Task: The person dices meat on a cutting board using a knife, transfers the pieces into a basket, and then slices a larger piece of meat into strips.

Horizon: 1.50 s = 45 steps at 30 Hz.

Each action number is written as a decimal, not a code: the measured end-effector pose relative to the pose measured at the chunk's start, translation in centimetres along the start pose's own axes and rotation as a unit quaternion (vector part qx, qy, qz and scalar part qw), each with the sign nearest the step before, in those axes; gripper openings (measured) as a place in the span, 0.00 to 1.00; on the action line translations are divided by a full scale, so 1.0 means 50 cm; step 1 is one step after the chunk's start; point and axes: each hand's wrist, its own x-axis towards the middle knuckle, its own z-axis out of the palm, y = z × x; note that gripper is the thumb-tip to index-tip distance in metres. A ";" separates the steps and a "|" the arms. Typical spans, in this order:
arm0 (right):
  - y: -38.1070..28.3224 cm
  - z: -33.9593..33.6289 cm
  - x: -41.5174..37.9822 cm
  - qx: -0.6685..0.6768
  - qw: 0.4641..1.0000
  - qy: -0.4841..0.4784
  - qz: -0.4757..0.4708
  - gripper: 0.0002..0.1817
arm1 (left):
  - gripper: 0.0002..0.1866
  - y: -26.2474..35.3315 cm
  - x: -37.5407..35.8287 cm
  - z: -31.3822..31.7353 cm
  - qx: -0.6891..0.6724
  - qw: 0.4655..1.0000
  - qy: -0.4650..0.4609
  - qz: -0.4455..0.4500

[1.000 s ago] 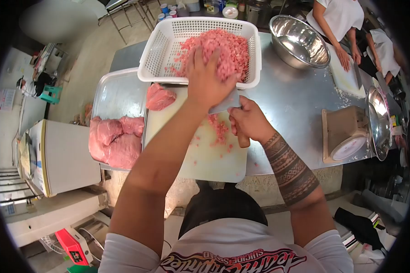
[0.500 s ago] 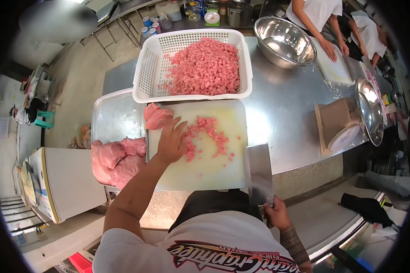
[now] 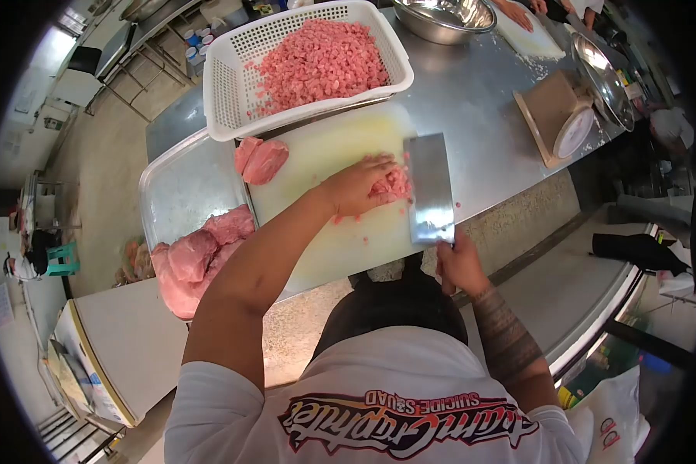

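Observation:
My left hand (image 3: 357, 186) is curled round a small pile of diced meat (image 3: 393, 184) on the white cutting board (image 3: 309, 255). In my right hand (image 3: 461, 261) is the handle of a cleaver (image 3: 431, 188). Its broad blade lies along the board's right edge, just right of the pile, and a few loose cubes are near it. Two larger chunks of meat (image 3: 263, 161) sit at the board's upper left corner. Some cubes are hidden under my left fingers.
A white perforated basket (image 3: 219, 97) heaped with diced meat stands behind the board. To the left, a metal tray (image 3: 182, 174) holds big raw pieces (image 3: 197, 259). A scale (image 3: 557, 116) and a steel bowl (image 3: 445, 23) are on the steel table (image 3: 479, 155). A co-worker's hand (image 3: 516, 15) shows at the top right.
My left hand has moved right across the board, drawing the scattered cubes together toward the cleaver. My right hand has brought the blade up to the board's right edge. The camera view has shifted.

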 end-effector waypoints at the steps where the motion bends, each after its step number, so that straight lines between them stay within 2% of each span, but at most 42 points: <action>1: -0.018 0.010 0.012 -0.003 1.000 -0.006 -0.007 0.11 | 0.42 0.012 -0.013 -0.002 -0.033 0.999 -0.020 -0.007; 4: -0.052 0.027 0.044 -0.030 0.999 -0.037 -0.026 0.13 | 0.44 -0.010 -0.076 -0.013 -0.011 0.994 0.109 -0.009; 8: -0.070 0.027 0.069 -0.089 0.985 -0.145 -0.040 0.16 | 0.52 -0.024 -0.162 0.022 0.097 0.981 0.151 -0.069; 10: -0.069 0.042 0.058 -0.096 0.976 -0.195 -0.034 0.17 | 0.57 0.017 -0.185 0.058 0.099 0.979 0.166 -0.064; 12: -0.060 0.062 0.044 -0.092 0.970 -0.225 -0.020 0.17 | 0.60 0.069 -0.197 0.102 0.090 0.963 0.234 -0.102; 14: -0.055 0.102 0.015 -0.087 0.976 -0.198 -0.029 0.17 | 0.62 0.112 -0.202 0.153 0.096 0.940 0.295 -0.141; 17: -0.029 0.178 -0.024 -0.046 0.983 -0.175 -0.031 0.15 | 0.61 0.157 -0.192 0.189 0.138 0.914 0.335 -0.186; 18: -0.019 0.203 -0.031 -0.027 0.984 -0.171 -0.030 0.15 | 0.57 0.153 -0.186 0.191 0.148 0.903 0.362 -0.174; 21: -0.012 0.253 -0.049 0.014 0.985 -0.172 -0.009 0.14 | 0.54 0.139 -0.178 0.187 0.126 0.895 0.361 -0.231; 24: 0.009 0.265 -0.049 0.065 0.978 -0.196 -0.015 0.14 | 0.49 0.136 -0.178 0.174 0.100 0.896 0.376 -0.213; 27: 0.011 0.248 -0.034 0.069 0.978 -0.189 -0.048 0.14 | 0.46 0.142 -0.165 0.154 0.147 0.893 0.385 -0.180; 29: -0.032 0.229 -0.030 0.098 0.974 -0.184 -0.093 0.14 | 0.46 0.154 -0.129 0.093 0.163 0.892 0.398 -0.140; 32: -0.193 0.174 0.038 0.068 0.978 -0.157 -0.117 0.15 | 0.45 0.162 -0.023 -0.053 0.183 0.872 0.445 -0.092; 35: -0.371 0.103 0.157 0.018 0.978 -0.153 -0.139 0.10 | 0.43 0.084 0.128 -0.203 0.252 0.819 0.514 -0.037; 37: -0.388 0.057 0.203 0.022 0.969 -0.186 -0.159 0.09 | 0.40 0.014 0.208 -0.271 0.256 0.812 0.523 -0.034; 38: -0.389 0.030 0.221 0.024 0.964 -0.203 -0.169 0.08 | 0.39 -0.016 0.239 -0.299 0.255 0.818 0.513 -0.050; 40: -0.334 -0.021 0.190 -0.034 0.968 -0.212 -0.131 0.08 | 0.35 -0.051 0.258 -0.315 0.280 0.819 0.496 -0.073; 42: -0.206 -0.072 0.152 -0.016 0.975 -0.214 -0.058 0.13 | 0.31 -0.096 0.258 -0.297 0.331 0.807 0.481 -0.090; 43: -0.188 -0.085 0.106 0.002 0.980 -0.196 -0.020 0.15 | 0.29 -0.105 0.246 -0.284 0.326 0.806 0.487 -0.083; 44: -0.142 -0.108 0.077 -0.005 0.983 -0.181 0.002 0.16 | 0.27 -0.100 0.220 -0.265 0.322 0.805 0.493 -0.076; 45: -0.106 -0.124 0.048 0.037 0.986 -0.164 -0.010 0.12 | 0.26 -0.089 0.191 -0.244 0.318 0.803 0.500 -0.069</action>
